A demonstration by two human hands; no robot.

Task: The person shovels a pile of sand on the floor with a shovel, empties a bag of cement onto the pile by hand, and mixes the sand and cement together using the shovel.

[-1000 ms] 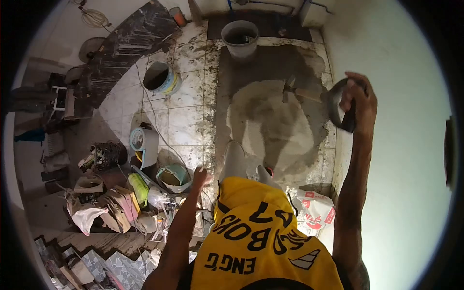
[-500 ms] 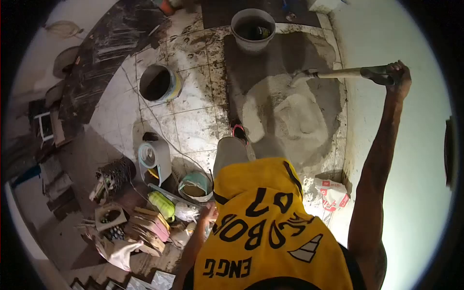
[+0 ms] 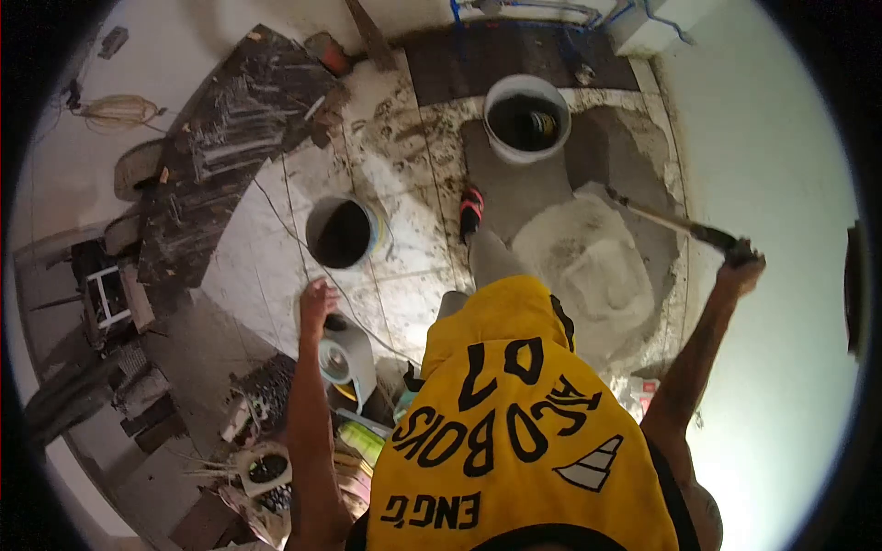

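My right hand (image 3: 740,268) is closed around the dark grip of a shovel (image 3: 663,219) with a pale wooden shaft. The shovel's far end reaches the edge of a pale, sand-like powder heap (image 3: 602,262), and its blade is hard to make out. Out to the left, my left hand (image 3: 319,299) is held in the air with fingers loosely apart and nothing visible in it. Just beyond that hand is a bucket (image 3: 378,230) with a dark inside. A larger white bucket (image 3: 501,145) stands on the grey layer behind the heap.
Blue pipes (image 3: 524,7) run along the far wall. A dark stained board (image 3: 230,119) lies at left, near a coiled hose (image 3: 119,112). A thin cable (image 3: 289,225) crosses the dirty tiles (image 3: 418,220). Clutter, including a grey-white container (image 3: 354,354), sits at lower left. A pale wall (image 3: 781,184) rises at right.
My left hand has moved from beside my body out to the left, towards the nearer bucket. The right hand and shovel grip have come lower and closer, with the shaft now slanting. The view has shifted.
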